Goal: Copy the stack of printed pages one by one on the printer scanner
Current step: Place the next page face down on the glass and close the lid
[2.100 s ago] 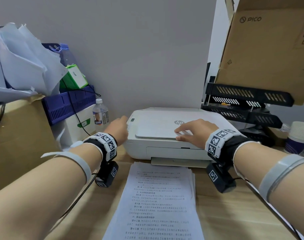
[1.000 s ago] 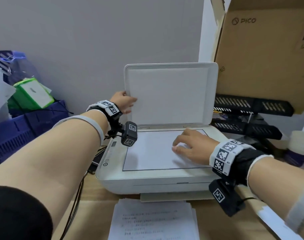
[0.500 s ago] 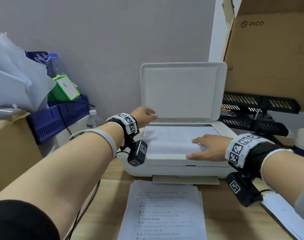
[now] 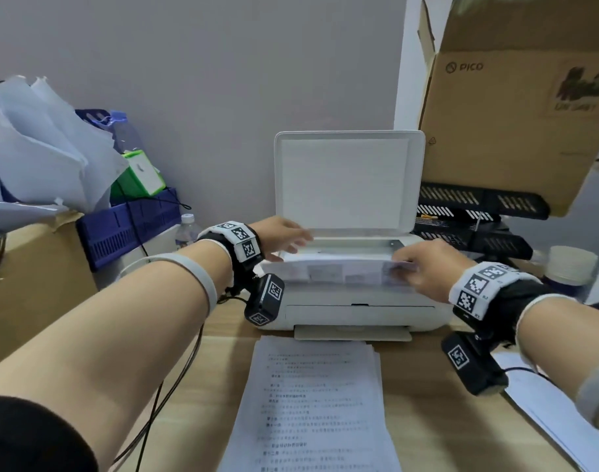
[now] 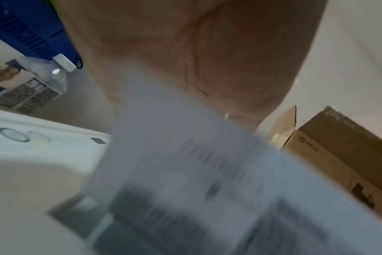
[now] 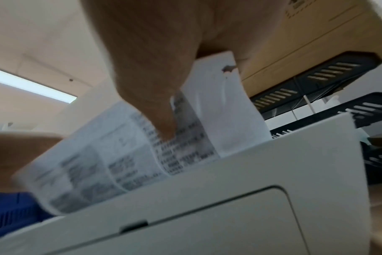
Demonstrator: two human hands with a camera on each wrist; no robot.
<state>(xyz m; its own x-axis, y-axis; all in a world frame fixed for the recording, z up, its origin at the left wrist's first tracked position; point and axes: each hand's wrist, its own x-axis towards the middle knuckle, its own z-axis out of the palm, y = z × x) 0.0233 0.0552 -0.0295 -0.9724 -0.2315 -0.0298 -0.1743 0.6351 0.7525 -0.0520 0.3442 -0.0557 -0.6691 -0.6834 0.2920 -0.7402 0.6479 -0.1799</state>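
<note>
The white printer (image 4: 359, 311) stands at the back of the desk with its scanner lid (image 4: 345, 182) upright. A printed page (image 4: 332, 270) lies face down over the glass, its front edge raised. My right hand (image 4: 407, 267) pinches the page's front right corner; in the right wrist view the thumb (image 6: 159, 103) presses the curled page (image 6: 98, 163). My left hand (image 4: 287, 243) reaches over the page's left edge with straight fingers. In the left wrist view the blurred page (image 5: 185, 172) hides the fingers. The stack of printed pages (image 4: 318, 403) lies in front of the printer.
A PICO cardboard box (image 4: 512, 107) overhangs black paper trays (image 4: 478, 216) to the right. A blue crate (image 4: 127, 219), a water bottle (image 4: 187, 229) and a brown box (image 4: 29, 284) crowd the left. Loose sheets (image 4: 563, 420) lie at the desk's right edge.
The lid went from down to upright. My left hand let go of it and came down to the page's left edge. My right hand went from lying flat on the page to pinching and lifting its corner.
</note>
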